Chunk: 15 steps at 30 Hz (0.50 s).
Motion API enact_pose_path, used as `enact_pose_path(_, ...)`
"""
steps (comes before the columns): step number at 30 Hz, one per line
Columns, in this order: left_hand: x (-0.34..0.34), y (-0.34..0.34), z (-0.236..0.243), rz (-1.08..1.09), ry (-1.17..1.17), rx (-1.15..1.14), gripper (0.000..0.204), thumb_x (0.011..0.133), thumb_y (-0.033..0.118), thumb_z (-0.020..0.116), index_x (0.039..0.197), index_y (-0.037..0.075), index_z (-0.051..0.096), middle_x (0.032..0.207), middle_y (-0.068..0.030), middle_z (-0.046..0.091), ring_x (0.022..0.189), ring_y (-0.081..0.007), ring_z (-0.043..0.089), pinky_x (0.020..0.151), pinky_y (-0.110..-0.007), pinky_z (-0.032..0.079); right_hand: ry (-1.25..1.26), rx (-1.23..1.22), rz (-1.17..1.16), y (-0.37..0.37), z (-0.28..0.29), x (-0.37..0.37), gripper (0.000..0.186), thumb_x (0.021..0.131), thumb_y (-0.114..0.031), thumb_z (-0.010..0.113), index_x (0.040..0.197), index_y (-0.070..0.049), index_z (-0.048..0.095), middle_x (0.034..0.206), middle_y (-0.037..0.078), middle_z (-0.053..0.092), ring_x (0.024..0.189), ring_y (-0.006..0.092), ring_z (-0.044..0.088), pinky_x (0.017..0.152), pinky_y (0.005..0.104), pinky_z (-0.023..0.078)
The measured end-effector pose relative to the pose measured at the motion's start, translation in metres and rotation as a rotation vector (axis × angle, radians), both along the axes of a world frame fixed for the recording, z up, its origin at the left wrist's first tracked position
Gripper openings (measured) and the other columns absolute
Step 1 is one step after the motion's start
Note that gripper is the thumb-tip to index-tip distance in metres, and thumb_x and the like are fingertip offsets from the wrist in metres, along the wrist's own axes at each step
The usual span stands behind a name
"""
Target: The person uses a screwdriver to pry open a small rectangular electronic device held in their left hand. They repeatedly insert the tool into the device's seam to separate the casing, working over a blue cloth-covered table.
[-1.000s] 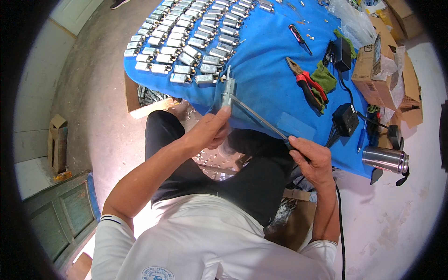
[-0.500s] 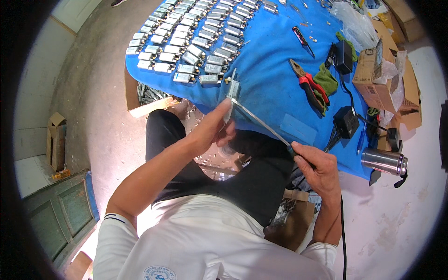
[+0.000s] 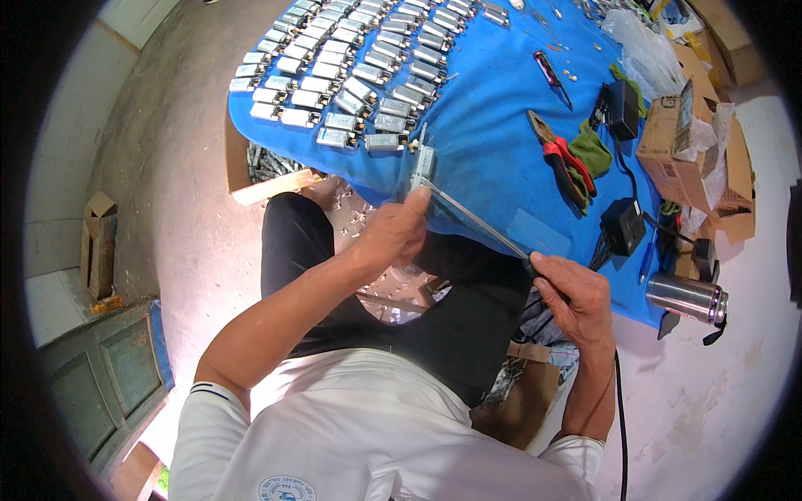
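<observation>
My right hand (image 3: 576, 292) is closed around the dark handle of a screwdriver-like tool (image 3: 480, 221) with a long, thin metal shaft. The shaft slants up and left to a small silver metal-cased part (image 3: 424, 160) at the front edge of the blue-covered table. My left hand (image 3: 397, 230) is closed at the near end of this part, thumb up against it by the tool's tip. The fingers are curled underneath, and their exact grip is hidden. Rows of similar silver metal-cased parts (image 3: 338, 138) with dark and brass-coloured ends lie just beyond.
Red-and-black pliers (image 3: 561, 159) lie on the blue cloth (image 3: 493, 108) to the right, beside a green rag (image 3: 591, 152). Black adapters (image 3: 622, 227) with cables, a steel flask (image 3: 687, 298) and an open cardboard box (image 3: 681, 154) stand farther right. Metal pieces fill a box (image 3: 271, 185) below the table's left edge.
The whole view has shifted slightly. My left fingers are curled in more tightly below the silver part. The tool's shaft stays at the part, and my right hand keeps its hold.
</observation>
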<state>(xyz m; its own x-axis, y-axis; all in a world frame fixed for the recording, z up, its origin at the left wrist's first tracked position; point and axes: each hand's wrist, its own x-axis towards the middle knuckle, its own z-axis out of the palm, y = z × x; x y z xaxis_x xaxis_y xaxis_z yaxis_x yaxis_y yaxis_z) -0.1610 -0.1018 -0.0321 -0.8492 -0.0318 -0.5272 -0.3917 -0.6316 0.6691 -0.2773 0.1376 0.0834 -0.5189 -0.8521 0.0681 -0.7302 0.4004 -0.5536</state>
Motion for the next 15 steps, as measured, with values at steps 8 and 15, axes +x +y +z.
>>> enact_pose_path(8,-0.001,-0.002,-0.003,-0.072,-0.022,-0.102,0.06,0.094,0.06,0.044,0.057,0.016,0.03,0.053,0.0037,0.025,0.045,-0.0088,0.023,0.042,-0.026,0.017,-0.512,0.022,-0.171,0.017,-0.024,-0.019,0.029,0.086,-0.013,0.067,0.114,-0.004,0.067,0.083,0.007,0.069,0.064,0.0136,0.062,0.057,0.0254,0.048)
enact_pose_path(15,-0.004,-0.004,0.004,-0.046,-0.029,0.063,0.059,0.094,0.059,0.046,0.057,0.016,0.029,0.051,0.0037,0.024,0.042,-0.0091,0.022,0.04,-0.026,0.017,-0.882,0.031,-0.433,0.019,-0.042,0.001,0.03,0.088,-0.015,0.067,0.115,-0.003,0.066,0.086,0.009,0.07,0.062,0.0141,0.061,0.058,0.0253,0.048)
